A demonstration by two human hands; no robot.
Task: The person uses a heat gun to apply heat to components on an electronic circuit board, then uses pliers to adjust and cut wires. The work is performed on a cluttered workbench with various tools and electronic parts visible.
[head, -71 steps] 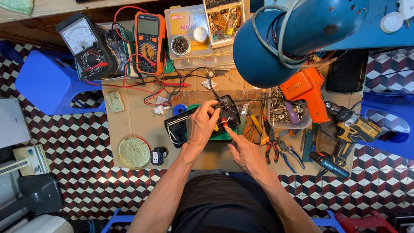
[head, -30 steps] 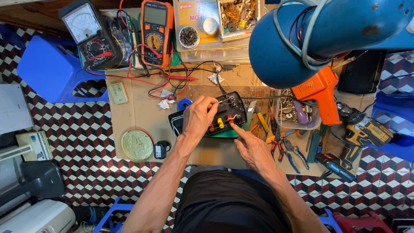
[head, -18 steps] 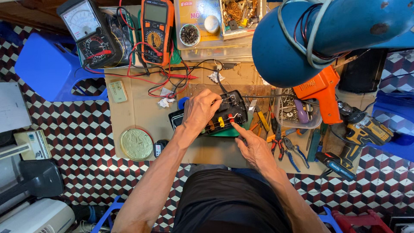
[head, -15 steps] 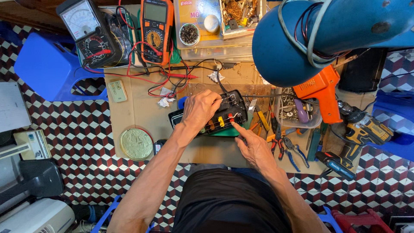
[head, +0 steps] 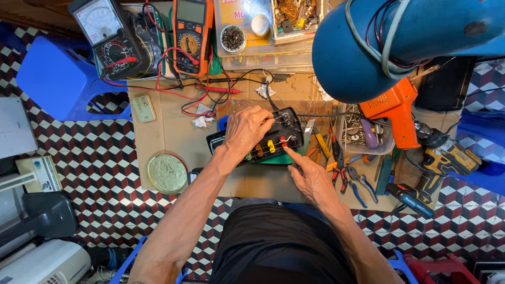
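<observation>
A black open device (head: 281, 135) with yellow and red parts inside lies on a low cardboard-covered bench (head: 168, 129), partly over a green mat (head: 279, 159). My left hand (head: 244, 129) rests on top of the device and grips it, fingers curled over its upper edge. My right hand (head: 310, 176) is just below and to the right, its forefinger stretched up to the red part on the device's near edge. Whether that hand holds a small tool is too small to tell.
An analog meter (head: 108, 34) and an orange digital multimeter (head: 192, 31) with red leads sit at the back. A blue lamp head (head: 368, 47) hangs over the right. Orange glue gun (head: 394, 108), pliers (head: 342, 171), yellow drill (head: 447, 160), round tin lid (head: 167, 172), blue stool (head: 63, 79).
The view has drifted slightly; my left hand stays on the device. My right forefinger has edged up to its near edge.
</observation>
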